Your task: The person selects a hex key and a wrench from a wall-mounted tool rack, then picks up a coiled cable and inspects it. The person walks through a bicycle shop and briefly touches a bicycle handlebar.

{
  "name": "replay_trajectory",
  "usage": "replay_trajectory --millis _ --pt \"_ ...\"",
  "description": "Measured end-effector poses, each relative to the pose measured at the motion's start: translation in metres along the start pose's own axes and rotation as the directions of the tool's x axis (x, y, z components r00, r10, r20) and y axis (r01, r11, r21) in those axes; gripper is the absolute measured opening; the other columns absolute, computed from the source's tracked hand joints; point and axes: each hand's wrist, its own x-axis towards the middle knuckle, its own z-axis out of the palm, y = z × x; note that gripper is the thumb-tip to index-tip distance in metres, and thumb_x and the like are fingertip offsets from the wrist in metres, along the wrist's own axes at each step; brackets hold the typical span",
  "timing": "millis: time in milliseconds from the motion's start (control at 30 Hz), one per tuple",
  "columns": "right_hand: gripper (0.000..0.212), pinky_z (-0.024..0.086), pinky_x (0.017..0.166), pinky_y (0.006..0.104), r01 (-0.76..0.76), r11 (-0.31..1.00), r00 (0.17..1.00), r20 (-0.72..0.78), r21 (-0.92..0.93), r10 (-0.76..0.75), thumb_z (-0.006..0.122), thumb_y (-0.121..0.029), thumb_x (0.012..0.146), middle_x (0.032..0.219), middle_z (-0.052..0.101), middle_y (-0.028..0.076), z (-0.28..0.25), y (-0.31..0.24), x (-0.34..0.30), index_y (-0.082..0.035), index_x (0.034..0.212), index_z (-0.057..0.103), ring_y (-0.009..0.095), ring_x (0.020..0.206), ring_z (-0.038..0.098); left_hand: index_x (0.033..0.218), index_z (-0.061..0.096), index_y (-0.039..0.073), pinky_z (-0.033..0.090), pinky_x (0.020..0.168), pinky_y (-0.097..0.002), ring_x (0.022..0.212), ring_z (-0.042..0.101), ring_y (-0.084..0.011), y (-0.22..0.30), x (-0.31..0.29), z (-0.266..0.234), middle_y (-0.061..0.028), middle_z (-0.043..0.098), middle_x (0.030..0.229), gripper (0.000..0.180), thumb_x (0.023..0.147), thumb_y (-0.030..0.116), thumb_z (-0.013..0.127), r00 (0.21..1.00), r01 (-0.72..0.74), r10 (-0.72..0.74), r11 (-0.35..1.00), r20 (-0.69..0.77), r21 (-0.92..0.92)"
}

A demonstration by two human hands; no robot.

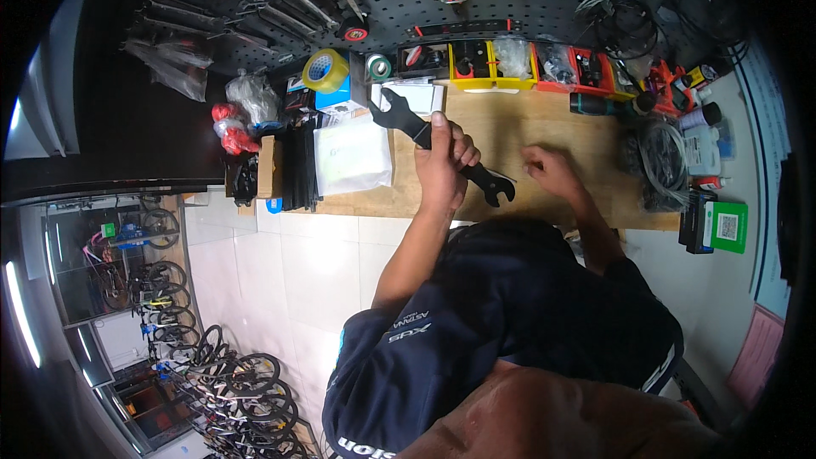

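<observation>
My left hand [444, 163] grips a black double-ended open-end wrench [411, 125] by its middle, above the wooden workbench [425, 198]. One forked jaw points up and left; the other sticks out below the hand, toward my body. To the right, my right hand [552, 170] is over the bench with its fingers loosely bent and slightly apart. Nothing shows between those fingers. A thin, light-coloured rod-like piece lies near the lower end of the wrench; its kind is unclear.
Yellow and red parts bins [472, 82] line the bench's back, below a tool-hung pegboard [391, 0]. A tape roll [325, 70] and a white plastic-wrapped packet [353, 155] sit on the left. Coiled cable [663, 157] occupies the right side. Several bicycles [242, 382] stand at lower left.
</observation>
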Motion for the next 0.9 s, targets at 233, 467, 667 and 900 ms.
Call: replay_trajectory --millis 233,467,667,900 --pt "0.019 0.057 0.071 0.0311 -0.111 0.991 0.993 -0.025 0.069 0.113 0.070 -0.015 0.097 0.089 0.075 0.008 0.004 0.015 0.003 -0.003 0.111 0.072 0.016 0.076 0.072 0.073 0.042 0.014 0.028 0.053 -0.0302 0.052 0.025 -0.0106 -0.001 0.000 0.003 0.0040 0.026 0.060 0.048 0.109 0.045 0.053 1.000 -0.007 0.007 1.000 0.004 0.018" --pt "0.014 0.056 0.057 0.0284 -0.173 0.957 0.975 -0.099 0.233 0.200 0.066 -0.013 0.100 0.082 0.073 0.006 0.004 0.010 0.006 -0.002 0.106 0.071 0.012 0.065 0.069 0.073 0.042 0.013 0.030 0.050 -0.0303 0.049 0.030 -0.0109 -0.004 -0.006 0.000 0.0024 0.033 0.058 0.046 0.108 0.039 0.055 0.996 -0.044 0.034 0.992 0.087 0.118" --pt "0.014 0.055 0.055 0.0284 -0.162 0.955 0.973 -0.122 0.248 0.197 0.065 -0.013 0.101 0.077 0.072 0.007 0.007 0.017 0.009 0.000 0.103 0.070 0.012 0.059 0.067 0.081 0.047 0.011 0.032 0.041 -0.0296 0.037 0.033 -0.0116 -0.009 -0.007 -0.010 -0.0024 0.045 0.057 0.039 0.109 0.037 0.054 0.958 -0.112 0.083 0.989 0.273 0.095" --pt "0.014 0.053 0.052 0.0284 -0.229 0.936 0.961 -0.092 0.268 0.262 0.066 -0.015 0.101 0.076 0.071 0.007 0.006 0.020 0.013 -0.001 0.101 0.070 0.012 0.058 0.067 0.107 0.052 -0.001 0.040 0.036 -0.0284 0.031 0.038 -0.0119 -0.009 -0.003 -0.019 -0.0157 0.061 0.064 0.024 0.104 0.023 0.050 0.776 0.070 0.169 0.934 0.608 -0.350"
